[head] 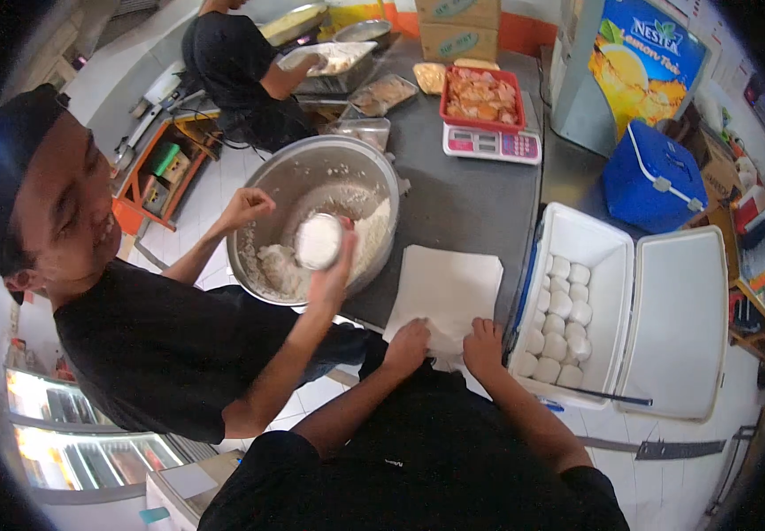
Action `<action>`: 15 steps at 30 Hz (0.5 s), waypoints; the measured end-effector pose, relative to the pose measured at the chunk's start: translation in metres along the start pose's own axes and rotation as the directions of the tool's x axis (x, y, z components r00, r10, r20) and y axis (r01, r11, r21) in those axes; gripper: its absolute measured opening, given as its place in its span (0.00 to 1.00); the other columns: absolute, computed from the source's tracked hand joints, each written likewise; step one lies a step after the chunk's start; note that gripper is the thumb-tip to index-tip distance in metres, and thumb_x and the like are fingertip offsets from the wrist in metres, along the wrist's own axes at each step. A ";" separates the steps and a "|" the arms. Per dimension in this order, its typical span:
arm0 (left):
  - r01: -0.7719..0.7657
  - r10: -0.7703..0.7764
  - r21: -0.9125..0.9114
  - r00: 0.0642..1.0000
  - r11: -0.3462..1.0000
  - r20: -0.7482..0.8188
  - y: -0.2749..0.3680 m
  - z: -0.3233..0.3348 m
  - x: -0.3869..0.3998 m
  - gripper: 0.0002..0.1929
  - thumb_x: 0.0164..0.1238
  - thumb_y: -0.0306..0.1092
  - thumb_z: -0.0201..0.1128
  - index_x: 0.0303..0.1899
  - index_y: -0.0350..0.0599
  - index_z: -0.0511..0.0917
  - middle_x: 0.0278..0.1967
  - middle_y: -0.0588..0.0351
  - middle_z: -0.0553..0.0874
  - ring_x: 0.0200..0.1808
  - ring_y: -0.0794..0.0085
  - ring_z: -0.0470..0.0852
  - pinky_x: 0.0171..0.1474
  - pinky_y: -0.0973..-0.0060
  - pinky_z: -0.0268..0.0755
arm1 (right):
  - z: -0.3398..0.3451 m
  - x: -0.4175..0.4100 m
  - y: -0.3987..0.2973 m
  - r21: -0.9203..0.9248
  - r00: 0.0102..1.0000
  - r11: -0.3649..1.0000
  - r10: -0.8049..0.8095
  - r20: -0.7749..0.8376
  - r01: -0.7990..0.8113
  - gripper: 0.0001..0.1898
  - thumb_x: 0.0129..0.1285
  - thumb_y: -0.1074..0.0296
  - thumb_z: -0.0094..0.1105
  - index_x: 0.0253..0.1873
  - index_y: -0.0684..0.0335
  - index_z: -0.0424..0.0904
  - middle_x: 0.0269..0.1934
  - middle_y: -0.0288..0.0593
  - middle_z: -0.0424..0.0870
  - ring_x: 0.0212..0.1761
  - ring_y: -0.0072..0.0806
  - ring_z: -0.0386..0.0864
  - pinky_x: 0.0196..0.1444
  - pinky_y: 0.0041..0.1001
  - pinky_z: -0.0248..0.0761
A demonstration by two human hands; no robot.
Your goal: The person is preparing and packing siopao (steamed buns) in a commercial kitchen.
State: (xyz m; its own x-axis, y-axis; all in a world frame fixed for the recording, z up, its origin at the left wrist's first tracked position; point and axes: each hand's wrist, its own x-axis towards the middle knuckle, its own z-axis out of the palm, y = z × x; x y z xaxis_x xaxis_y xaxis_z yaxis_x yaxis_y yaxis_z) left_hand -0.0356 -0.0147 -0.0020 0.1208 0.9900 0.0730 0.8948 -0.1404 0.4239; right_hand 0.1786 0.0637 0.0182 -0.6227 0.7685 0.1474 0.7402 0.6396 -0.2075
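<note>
A stack of white paper sheets (450,282) lies on the dark tabletop before me, its near edge slightly rumpled. My left hand (410,345) grips that near edge at the left with curled fingers. At the near right corner, my right hand (484,346) has its fingers folded over the paper. The undersides of both grips are hidden. To the left stands a large metal pot (269,176) with white flour (372,239) in it. A co-worker's hand (332,269) holds a white-filled round container (319,241) above the flour.
An open white cooler box (567,229) with several dough balls (560,305) stands right, its lid (677,325) beside it. A red tray of raw meat (482,99) rests on a scale (492,144). A blue cooler (654,176) sits behind. Another person (236,66) works at far left.
</note>
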 end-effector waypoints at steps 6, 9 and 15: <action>-0.195 0.209 0.244 0.978 0.950 -0.030 -0.016 0.008 0.062 0.21 0.67 0.31 0.66 0.61 0.42 0.78 0.65 0.45 0.79 0.69 0.55 0.76 0.74 0.61 0.67 | 0.022 -0.014 0.007 0.122 0.999 0.992 -0.041 0.017 0.039 0.09 0.58 0.68 0.61 0.35 0.67 0.85 0.59 0.58 0.80 0.64 0.51 0.75 0.63 0.47 0.72; -0.398 0.615 0.900 0.759 0.178 0.214 -0.040 0.011 0.111 0.13 0.76 0.41 0.61 0.56 0.53 0.80 0.65 0.60 0.77 0.67 0.67 0.75 0.70 0.62 0.71 | 0.008 -0.003 -0.012 0.183 0.993 0.978 -0.110 0.045 0.100 0.10 0.62 0.71 0.57 0.41 0.70 0.84 0.57 0.59 0.81 0.61 0.50 0.77 0.62 0.44 0.75; -0.071 0.151 0.499 0.981 0.864 -0.123 -0.015 -0.024 0.090 0.17 0.68 0.39 0.66 0.58 0.56 0.79 0.68 0.57 0.75 0.70 0.58 0.73 0.69 0.53 0.67 | 0.014 0.005 0.020 0.206 0.951 0.978 -0.043 0.305 -0.022 0.12 0.65 0.65 0.58 0.38 0.67 0.87 0.49 0.58 0.82 0.56 0.52 0.80 0.56 0.45 0.77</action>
State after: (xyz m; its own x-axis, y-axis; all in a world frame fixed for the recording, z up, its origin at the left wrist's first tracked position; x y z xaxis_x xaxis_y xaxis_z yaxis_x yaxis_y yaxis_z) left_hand -0.0484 0.0761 0.0200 0.2009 0.9479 0.2471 0.9788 -0.1840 -0.0899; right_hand 0.1865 0.0801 0.0011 -0.7016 0.6974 -0.1463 0.6857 0.6047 -0.4052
